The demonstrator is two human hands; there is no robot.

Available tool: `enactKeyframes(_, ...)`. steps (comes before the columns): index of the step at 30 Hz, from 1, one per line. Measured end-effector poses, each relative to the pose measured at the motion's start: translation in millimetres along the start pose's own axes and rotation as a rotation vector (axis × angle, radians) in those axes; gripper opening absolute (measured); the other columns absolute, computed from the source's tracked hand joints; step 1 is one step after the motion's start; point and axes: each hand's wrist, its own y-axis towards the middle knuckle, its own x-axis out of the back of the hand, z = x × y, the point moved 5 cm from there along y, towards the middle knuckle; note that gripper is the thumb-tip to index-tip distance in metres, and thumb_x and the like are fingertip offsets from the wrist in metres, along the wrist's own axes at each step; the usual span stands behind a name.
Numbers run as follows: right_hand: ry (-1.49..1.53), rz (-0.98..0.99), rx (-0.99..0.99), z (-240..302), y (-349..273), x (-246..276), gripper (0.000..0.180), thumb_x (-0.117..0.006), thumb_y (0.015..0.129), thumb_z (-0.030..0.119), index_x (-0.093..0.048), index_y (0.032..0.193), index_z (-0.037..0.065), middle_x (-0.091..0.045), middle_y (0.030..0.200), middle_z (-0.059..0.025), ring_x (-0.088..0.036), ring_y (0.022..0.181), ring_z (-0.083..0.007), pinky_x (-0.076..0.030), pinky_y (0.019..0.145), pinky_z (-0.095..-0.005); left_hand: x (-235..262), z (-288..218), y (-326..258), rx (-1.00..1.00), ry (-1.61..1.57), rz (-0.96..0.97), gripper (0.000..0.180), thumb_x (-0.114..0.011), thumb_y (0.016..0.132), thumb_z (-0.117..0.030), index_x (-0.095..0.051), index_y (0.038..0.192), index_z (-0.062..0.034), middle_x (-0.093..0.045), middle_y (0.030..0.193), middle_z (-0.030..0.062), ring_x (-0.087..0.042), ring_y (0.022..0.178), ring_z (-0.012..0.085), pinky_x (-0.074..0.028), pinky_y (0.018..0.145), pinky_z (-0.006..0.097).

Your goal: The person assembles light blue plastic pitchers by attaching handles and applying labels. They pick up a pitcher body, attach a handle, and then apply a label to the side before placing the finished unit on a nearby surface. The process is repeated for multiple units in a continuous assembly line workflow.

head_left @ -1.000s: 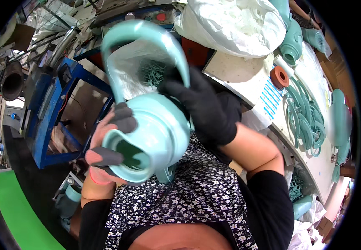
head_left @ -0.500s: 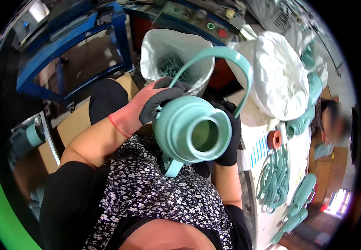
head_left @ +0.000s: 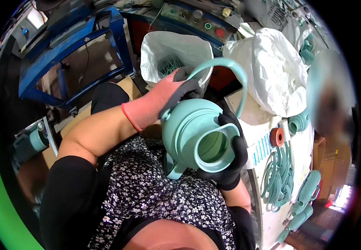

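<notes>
A teal plastic jug body (head_left: 188,125) is tilted in front of my lap, its round open mouth (head_left: 213,146) facing up toward me. A long curved carry handle (head_left: 242,81) arches over it, and a small side grip (head_left: 176,171) sticks out below. My left hand (head_left: 161,100), in a pink and black glove, is closed at the handle's left end, against the jug's side. My right hand (head_left: 235,160), in a black glove, wraps round the jug's neck from the right, fingers at the rim. The handle's right end is partly hidden behind the right hand.
Ahead stand a white sack (head_left: 151,50) with teal scraps and another white sack (head_left: 276,71). On the white table (head_left: 267,227) at right lie teal strips (head_left: 278,179), a reddish-brown ring (head_left: 277,136) and several teal jug bodies (head_left: 309,187). A blue metal frame (head_left: 34,89) stands left; a blurred person is at right.
The jug has shifted slightly right and down, its mouth turning toward lower right. My right hand has come further round the neck. The left hand has moved right with the handle.
</notes>
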Motion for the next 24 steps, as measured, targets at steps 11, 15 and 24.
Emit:
enactKeyframes(11, -0.533, -0.108, 0.338, 28, -18, 29, 0.092, -0.086, 0.063, 0.026, -0.033, 0.138, 0.021, -0.047, 0.128, -0.0263, -0.051, 0.114, -0.0432, -0.042, 0.097, -0.0541, 85, 73, 65, 0.274, -0.256, -0.147, 0.051, -0.042, 0.101, -0.037, -0.041, 0.139, -0.0025, -0.053, 0.132, 0.014, -0.054, 0.118, 0.028, -0.04, 0.104, 0.038)
enactKeyframes(15, -0.717, -0.2, 0.116, 13, -39, 73, 0.087, -0.08, 0.068, 0.029, -0.035, 0.139, 0.007, -0.051, 0.128, -0.0241, -0.052, 0.117, -0.0406, -0.041, 0.099, -0.0464, 121, 80, 24, 0.106, -0.314, -0.261, 0.044, -0.043, 0.1, -0.032, -0.053, 0.126, 0.0013, -0.057, 0.127, 0.016, -0.055, 0.116, 0.0264, -0.041, 0.103, 0.04)
enactKeyframes(24, 0.238, -1.173, 0.039, -48, -200, 226, 0.047, -0.044, 0.1, 0.026, -0.038, 0.14, 0.002, -0.048, 0.136, -0.0118, -0.049, 0.121, -0.0235, -0.039, 0.103, -0.037, -50, -56, -50, -0.8, 0.614, 0.316, 0.067, -0.052, 0.095, -0.041, -0.035, 0.141, 0.0028, -0.04, 0.144, 0.0207, -0.038, 0.134, 0.0317, -0.027, 0.112, 0.042)
